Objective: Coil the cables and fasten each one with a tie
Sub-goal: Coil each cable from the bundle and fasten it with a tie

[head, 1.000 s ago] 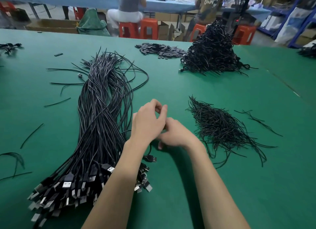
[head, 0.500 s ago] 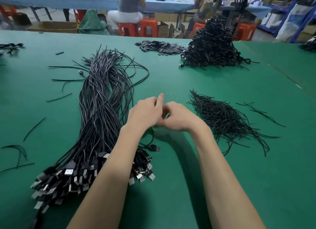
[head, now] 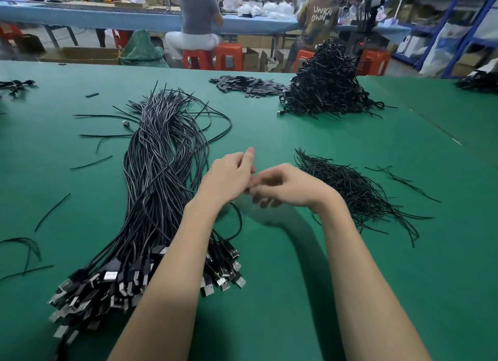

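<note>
Centrally, left hand [head: 229, 174] and right hand [head: 288, 185] meet above green worktop [head: 296, 280], fingers curled together; held item not discernible. One USB cable bundle [head: 159, 188] left of hands; one loose tie pile [head: 355, 191] right.

Both forearms and hands [head: 258, 182] are bare, no sleeves visible.

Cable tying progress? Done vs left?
Done: a heap of coiled cables at the far side. In hand: left hand and right hand meet over one cable, mostly hidden. Left: a large bundle of straight USB cables; loose ties remain.
</note>
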Demonstrator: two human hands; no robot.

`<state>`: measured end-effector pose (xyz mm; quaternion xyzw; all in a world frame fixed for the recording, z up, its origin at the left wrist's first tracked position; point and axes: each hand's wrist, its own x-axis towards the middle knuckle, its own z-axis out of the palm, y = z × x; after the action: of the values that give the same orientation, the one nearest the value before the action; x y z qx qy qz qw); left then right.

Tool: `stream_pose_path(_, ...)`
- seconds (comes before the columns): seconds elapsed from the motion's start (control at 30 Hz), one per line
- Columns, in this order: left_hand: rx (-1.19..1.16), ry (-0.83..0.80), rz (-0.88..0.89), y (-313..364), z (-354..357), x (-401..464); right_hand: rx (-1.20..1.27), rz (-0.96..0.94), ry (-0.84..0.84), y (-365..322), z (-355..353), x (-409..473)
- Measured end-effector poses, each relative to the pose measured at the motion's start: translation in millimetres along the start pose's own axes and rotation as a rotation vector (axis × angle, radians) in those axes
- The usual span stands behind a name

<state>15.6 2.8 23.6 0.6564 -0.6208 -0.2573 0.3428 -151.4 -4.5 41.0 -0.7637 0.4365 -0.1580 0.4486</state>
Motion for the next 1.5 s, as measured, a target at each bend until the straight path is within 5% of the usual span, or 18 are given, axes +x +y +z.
stream_pose_path(0.13,0.015,-0.075,0.145,4,2,-3,0.300,-0.001,0.454,14,-12,0)
stream_pose_path(0.23,0.148,-0.096,0.170,4,4,-4,0.459,-0.047,0.584,14,-10,7)
stream_pose_path(0.33,0.032,-0.043,0.171,11,3,-8,0.795,-0.120,0.508,9,-3,15)
stream_pose_path(0.4,-0.389,-0.037,0.158,24,1,-9,0.937,-0.111,0.464,10,3,18)
stream_pose_path(0.47,-0.768,-0.063,0.131,40,2,-11,0.744,-0.087,0.356,14,15,17)
stream_pose_path(0.57,-0.935,-0.114,0.068,57,11,-16,0.409,-0.085,0.116,14,35,14)
stream_pose_path(0.77,-1.399,-0.182,-0.025,59,-1,-17,0.228,-0.128,0.129,12,27,12)
stream_pose_path(0.93,-1.492,-0.074,-0.136,43,-12,-10,0.421,-0.121,-0.007,18,-2,-5)
stream_pose_path(1.13,-1.636,-0.075,-0.224,35,-19,-4,0.642,-0.099,-0.389,30,-43,-43)
stream_pose_path(1.23,-1.624,-0.112,-0.183,33,-20,-4,0.456,0.114,-0.255,40,-43,-43)
stream_pose_path(1.33,-1.488,-0.223,-0.098,32,-17,-8,0.218,0.298,0.079,46,-37,-27)
stream_pose_path(1.43,-1.198,-0.363,0.000,32,-10,-12,0.215,0.237,0.453,38,-38,-15)
stream_pose_path(1.5,-0.962,-0.435,0.036,33,-4,-16,0.395,0.138,0.559,25,-41,-13)
